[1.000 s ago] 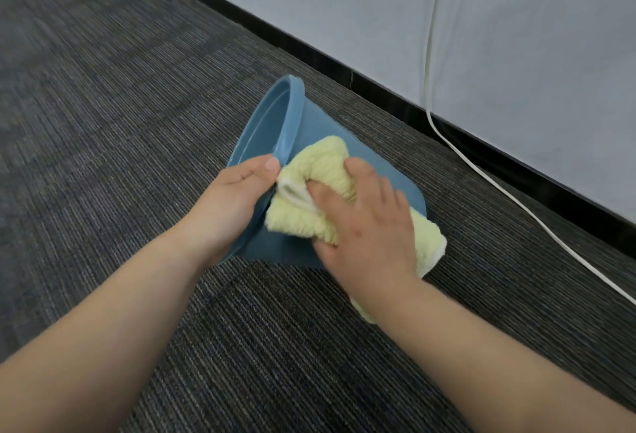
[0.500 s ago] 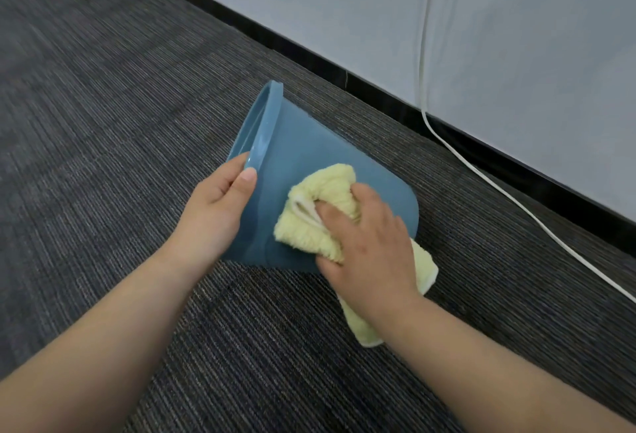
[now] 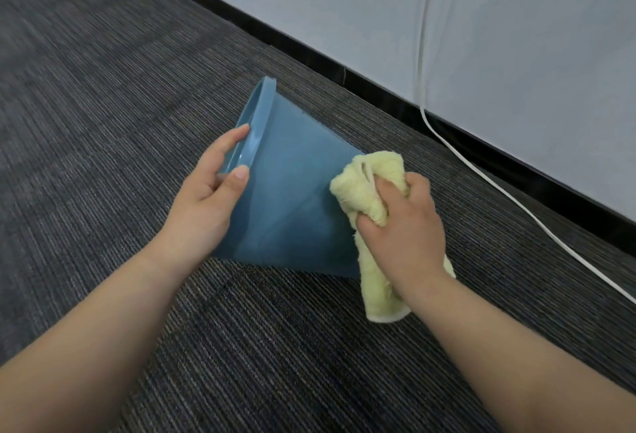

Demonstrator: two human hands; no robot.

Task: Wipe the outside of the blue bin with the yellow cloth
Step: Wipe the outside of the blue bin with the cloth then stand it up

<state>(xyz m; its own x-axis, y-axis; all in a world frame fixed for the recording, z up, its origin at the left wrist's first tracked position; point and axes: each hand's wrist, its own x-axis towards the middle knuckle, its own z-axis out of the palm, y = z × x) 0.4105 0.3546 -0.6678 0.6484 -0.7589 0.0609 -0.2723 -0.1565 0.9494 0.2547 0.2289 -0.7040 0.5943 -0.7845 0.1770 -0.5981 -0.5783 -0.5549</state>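
Note:
The blue bin (image 3: 292, 191) lies tipped on its side on the carpet, its rim to the left and its base end to the right. My left hand (image 3: 210, 195) grips the rim, thumb on the outer wall and fingers inside. My right hand (image 3: 402, 222) clutches the bunched yellow cloth (image 3: 364, 188) and presses it against the bin's base end. A loose tail of the cloth hangs below my wrist onto the floor. The bin's opening faces away to the left and its inside is hidden.
Dark striped carpet (image 3: 103, 122) covers the floor. A pale wall (image 3: 516, 54) with a black skirting board (image 3: 378, 88) runs diagonally behind the bin. A white cable (image 3: 516, 202) hangs down the wall and trails along the floor to the right.
My right hand has slid the cloth along the bin's outer wall from near the rim to the base end. The bin has turned, so more of its side faces me.

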